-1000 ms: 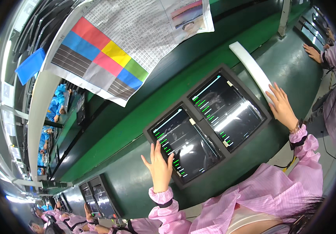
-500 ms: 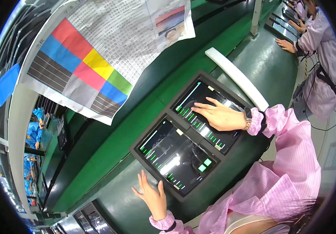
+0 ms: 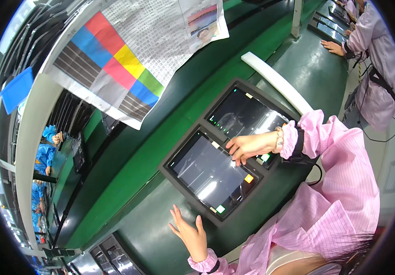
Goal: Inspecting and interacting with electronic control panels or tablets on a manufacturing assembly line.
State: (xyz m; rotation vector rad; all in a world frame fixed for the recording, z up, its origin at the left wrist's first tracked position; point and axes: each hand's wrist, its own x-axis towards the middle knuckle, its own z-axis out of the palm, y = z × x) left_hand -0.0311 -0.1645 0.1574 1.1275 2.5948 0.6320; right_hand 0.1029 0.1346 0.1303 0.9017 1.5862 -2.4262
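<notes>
Two touch screens sit side by side in a dark grey double frame on the green bench. The left screen shows a greyish picture with an orange square and a pale green square near its lower edge. Small green marks line the left side of the right screen, which also has a bright square low down, partly behind my wrist. My right hand reaches over the divider, fingers bent but apart at the left screen's upper right edge, holding nothing. Beside the frame's lower left edge, my left hand hovers with fingers spread.
A printed sheet with coloured blocks hangs at upper left. Beyond the frame lies a long white bar. A co-worker in pink stands at far right. Another double screen unit lies at lower left.
My right hand has moved from over the right screen down-left to the left screen, its fingers now more bent. Most green lines are gone from both displays. My left hand has shifted slightly right and down.
</notes>
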